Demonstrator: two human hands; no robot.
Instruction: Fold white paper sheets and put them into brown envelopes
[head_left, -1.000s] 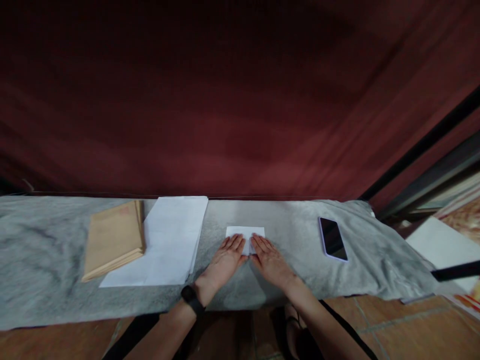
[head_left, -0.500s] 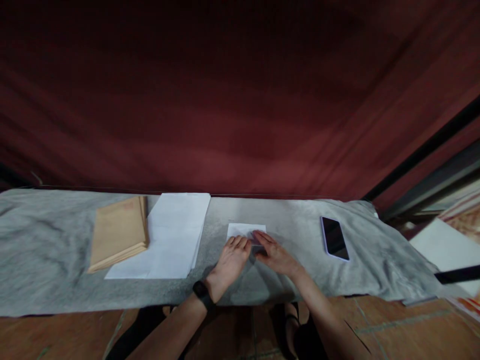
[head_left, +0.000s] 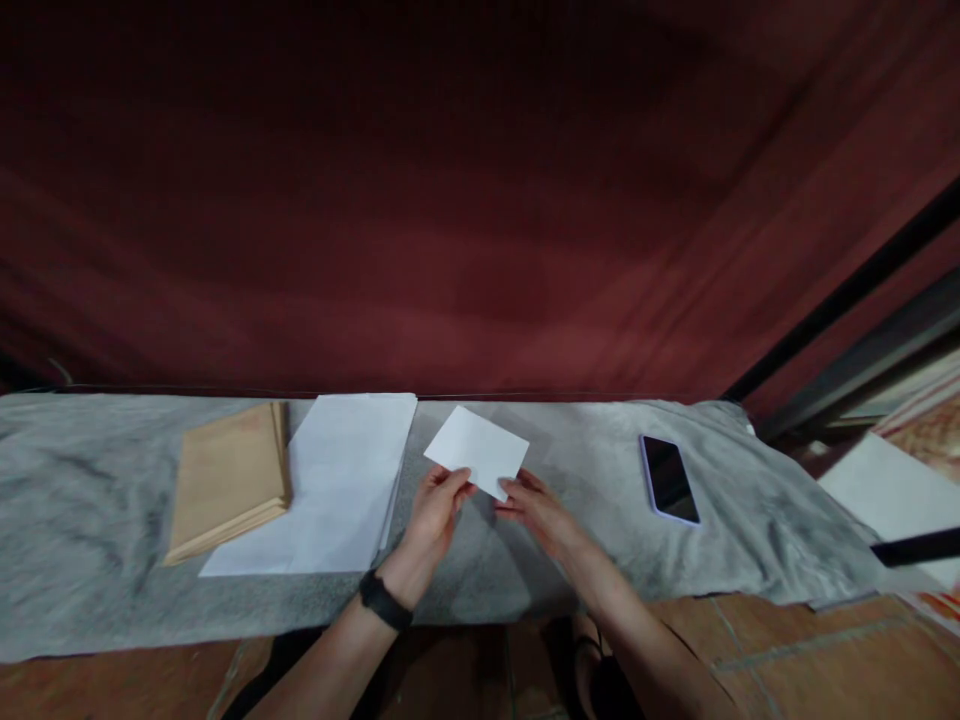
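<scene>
While both hands work at its near edge, the small white paper (head_left: 477,449) sits askew over the grey cloth (head_left: 585,440). The left hand (head_left: 437,503) pinches it at seven o'clock, thumb on top and fingers curled below; the right hand (head_left: 534,508) pinches it at about five o'clock, its thumb also on top. At nine o'clock from the paper lie the big white sheets (head_left: 345,470), and farther out that way the brown envelopes (head_left: 225,475) (one side of the pile overlaps the sheets). At three o'clock, well apart, rests the phone (head_left: 670,480), dark screen up, and at twelve hangs the red curtain (head_left: 480,260)
</scene>
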